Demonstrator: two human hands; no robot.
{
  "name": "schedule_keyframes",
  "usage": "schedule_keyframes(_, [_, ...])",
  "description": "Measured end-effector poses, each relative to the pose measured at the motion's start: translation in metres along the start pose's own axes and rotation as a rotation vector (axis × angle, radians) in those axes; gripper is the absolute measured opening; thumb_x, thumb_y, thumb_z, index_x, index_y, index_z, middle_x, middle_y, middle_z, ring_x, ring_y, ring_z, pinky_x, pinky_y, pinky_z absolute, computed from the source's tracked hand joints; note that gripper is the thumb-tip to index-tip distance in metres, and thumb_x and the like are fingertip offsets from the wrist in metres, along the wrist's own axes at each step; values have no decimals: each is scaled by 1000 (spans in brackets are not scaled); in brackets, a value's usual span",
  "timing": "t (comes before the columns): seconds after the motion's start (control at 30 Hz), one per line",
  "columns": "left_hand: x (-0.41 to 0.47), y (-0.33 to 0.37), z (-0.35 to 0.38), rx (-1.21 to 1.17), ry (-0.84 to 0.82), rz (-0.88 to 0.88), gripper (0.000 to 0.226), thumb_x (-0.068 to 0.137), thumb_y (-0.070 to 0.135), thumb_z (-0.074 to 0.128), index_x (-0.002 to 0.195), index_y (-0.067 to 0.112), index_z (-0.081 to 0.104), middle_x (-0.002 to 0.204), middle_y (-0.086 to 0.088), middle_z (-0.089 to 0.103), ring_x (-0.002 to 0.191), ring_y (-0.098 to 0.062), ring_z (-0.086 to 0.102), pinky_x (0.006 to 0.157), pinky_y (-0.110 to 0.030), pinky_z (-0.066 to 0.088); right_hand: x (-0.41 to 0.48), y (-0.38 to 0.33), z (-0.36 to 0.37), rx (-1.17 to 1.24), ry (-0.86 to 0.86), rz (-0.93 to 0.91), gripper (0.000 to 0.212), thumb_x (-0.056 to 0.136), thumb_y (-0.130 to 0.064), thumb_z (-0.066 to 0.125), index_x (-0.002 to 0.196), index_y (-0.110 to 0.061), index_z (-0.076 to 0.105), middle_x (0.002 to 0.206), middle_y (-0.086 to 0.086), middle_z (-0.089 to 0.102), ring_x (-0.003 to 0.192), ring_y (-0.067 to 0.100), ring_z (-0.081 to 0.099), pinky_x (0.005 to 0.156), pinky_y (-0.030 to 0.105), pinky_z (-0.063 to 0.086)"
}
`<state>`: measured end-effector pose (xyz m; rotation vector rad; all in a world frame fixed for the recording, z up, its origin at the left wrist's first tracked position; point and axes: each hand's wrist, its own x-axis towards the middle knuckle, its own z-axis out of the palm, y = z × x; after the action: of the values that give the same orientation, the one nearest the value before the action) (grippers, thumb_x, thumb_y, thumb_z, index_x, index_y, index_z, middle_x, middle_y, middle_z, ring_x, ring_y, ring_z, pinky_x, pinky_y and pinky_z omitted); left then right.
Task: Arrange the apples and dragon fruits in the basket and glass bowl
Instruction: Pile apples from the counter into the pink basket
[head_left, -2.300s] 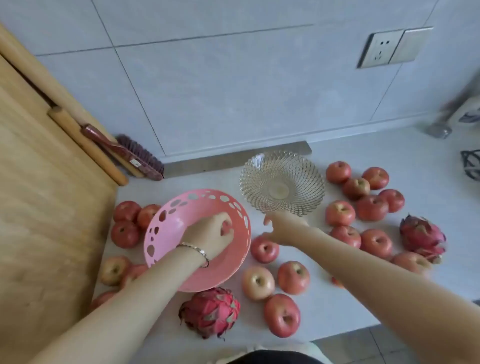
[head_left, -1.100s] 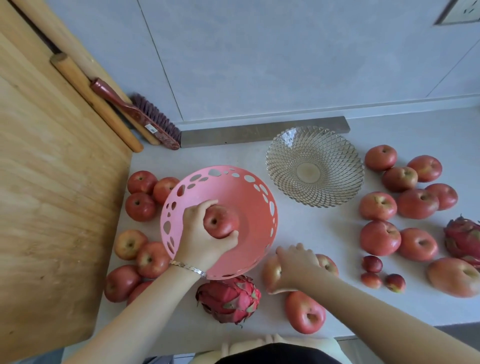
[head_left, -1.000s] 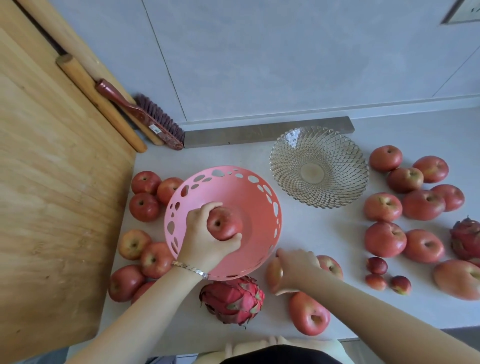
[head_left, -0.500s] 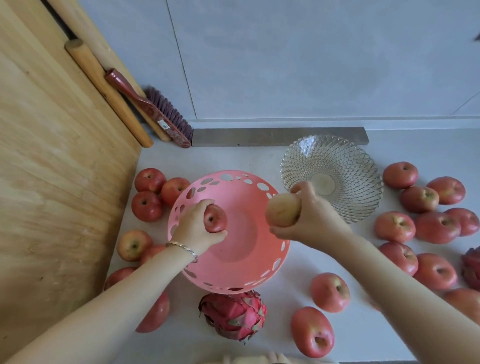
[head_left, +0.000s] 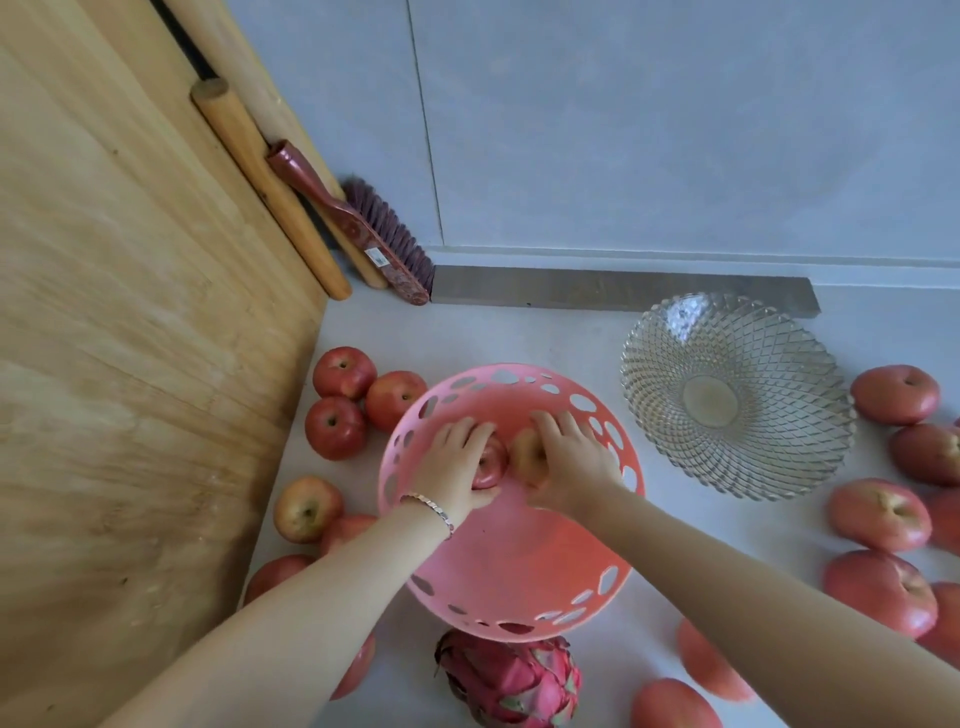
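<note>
Both my hands are inside the pink perforated basket (head_left: 519, 582) at the middle of the counter. My left hand (head_left: 454, 470) is closed around a red apple (head_left: 491, 462) on the basket's floor. Beside it, my right hand (head_left: 569, 465) holds a paler yellow-red apple (head_left: 525, 457), and the two apples touch. The glass bowl (head_left: 737, 395) stands to the basket's right with nothing in it. A dragon fruit (head_left: 511, 680) lies just in front of the basket. Loose apples lie left of the basket (head_left: 335, 426) and at the right edge (head_left: 878, 514).
A large wooden board (head_left: 130, 338) leans along the left side. A rolling pin (head_left: 270, 187) and a red-handled brush (head_left: 358, 228) rest against the wall behind it. A grey stone strip (head_left: 623, 291) lies along the wall base.
My right hand has carried the pale apple from above the basket rim down into the basket, next to the apple in my left hand. The camera has tilted closer and leftward.
</note>
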<state>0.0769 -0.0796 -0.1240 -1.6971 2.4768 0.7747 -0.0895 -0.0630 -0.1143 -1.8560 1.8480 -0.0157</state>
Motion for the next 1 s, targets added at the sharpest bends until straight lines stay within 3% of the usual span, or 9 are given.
schedule_keyframes(0.1, [-6,-1,5,112,4,-70,86,73,36,70,142,29,19,149,-6,18,133,-29,23,113,-37,19,-7,3,5,66,55,26,90,69,-31,70,142,-17,18,143,4,31,134,26,25,95,36,39])
schedule_keyframes(0.17, [-11,0,7,140,23,-122,87,73,37,69,142,33,17,143,-8,22,126,-32,29,110,-38,24,-13,2,10,27,134,44,86,73,-35,68,142,-17,20,144,8,28,134,28,24,101,35,35])
schedule_keyframes(0.37, [-14,11,8,-101,68,-278,86,73,35,72,142,28,21,137,-11,28,121,-34,34,101,-37,34,-17,-2,8,153,107,114,69,76,-33,67,132,-15,32,130,9,36,123,28,36,90,37,41])
schedule_keyframes(0.57, [-8,21,11,175,26,-282,94,82,44,58,145,11,-3,144,-21,19,128,-37,27,109,-40,24,-30,-11,-9,162,26,124,67,80,-17,58,137,-15,24,136,8,33,125,29,35,91,38,41])
schedule_keyframes(0.67, [-11,24,-3,260,-62,-262,98,80,46,59,145,14,-7,149,-18,10,134,-39,19,112,-45,20,-54,-5,-32,271,100,11,57,78,-19,63,130,-16,40,132,7,42,123,26,39,95,36,39])
schedule_keyframes(0.77, [-23,40,-20,196,25,-180,80,81,38,57,144,17,12,149,-18,14,136,-39,19,111,-48,23,-91,18,-56,389,169,6,39,78,-22,66,115,-17,57,111,3,58,101,19,55,89,32,44])
schedule_keyframes(0.83, [-36,55,-30,84,124,-51,55,82,29,57,133,15,40,140,-16,34,127,-36,34,106,-44,32,-117,45,-64,345,126,115,34,79,-28,64,111,-18,58,93,-1,61,84,16,56,81,29,47])
schedule_keyframes(0.9, [-51,75,-34,-75,177,82,30,82,18,59,110,9,60,117,-13,55,110,-31,49,95,-40,41,-142,74,-61,165,-7,331,42,81,-40,59,118,-21,52,98,2,61,91,18,57,82,31,45])
schedule_keyframes(1.0, [-71,106,-32,-184,174,212,16,82,12,59,95,8,65,98,-9,63,90,-25,58,77,-31,46,-163,99,-32,-48,-232,557,67,79,-58,53,130,-19,36,124,11,51,114,28,52,89,37,44])
